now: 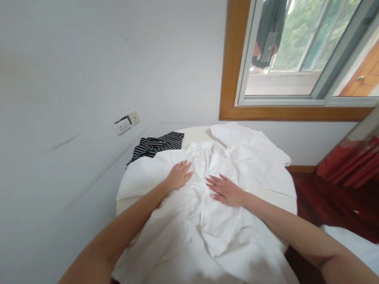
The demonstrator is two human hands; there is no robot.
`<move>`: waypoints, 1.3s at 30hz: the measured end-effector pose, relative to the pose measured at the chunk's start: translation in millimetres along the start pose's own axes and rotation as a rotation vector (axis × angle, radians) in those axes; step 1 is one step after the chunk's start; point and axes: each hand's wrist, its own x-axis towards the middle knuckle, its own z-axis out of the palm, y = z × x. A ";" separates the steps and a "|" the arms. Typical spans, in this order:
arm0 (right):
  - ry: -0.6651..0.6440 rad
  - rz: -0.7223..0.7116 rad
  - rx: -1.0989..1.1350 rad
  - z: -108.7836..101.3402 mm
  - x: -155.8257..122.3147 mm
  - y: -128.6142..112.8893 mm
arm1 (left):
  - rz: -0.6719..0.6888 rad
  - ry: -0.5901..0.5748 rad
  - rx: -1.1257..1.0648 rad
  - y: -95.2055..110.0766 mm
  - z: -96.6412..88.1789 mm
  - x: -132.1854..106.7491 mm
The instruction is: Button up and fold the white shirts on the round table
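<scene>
A white garment with a gathered top edge [188, 227] lies spread over the round table, wrinkled down its middle and hanging past the near edge. I cannot tell whether it is a skirt or trousers. My left hand [178, 175] rests flat on the cloth left of the gathers, fingers stretched out. Lower and to the right, my right hand [226, 191] also lies palm down on the fabric with its fingers spread. Neither hand grips anything.
Folded white cloth [254, 155] covers the table's right side, and black-and-white striped cloth [159, 144] lies at the back left. The pale tabletop [194, 135] meets a wall with a socket [122, 127]. More white fabric [359, 247] sits at lower right.
</scene>
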 end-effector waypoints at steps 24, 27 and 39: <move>0.046 0.266 -0.049 -19.6 62.5 34.5 | -0.059 0.143 0.008 42.4 -48.8 18.2; 0.042 0.313 -0.098 7.0 69.7 36.3 | -0.059 0.229 -0.007 43.3 -25.2 22.1; 0.033 0.215 -0.079 18.0 34.6 64.6 | -0.035 0.186 -0.103 4.0 2.9 2.0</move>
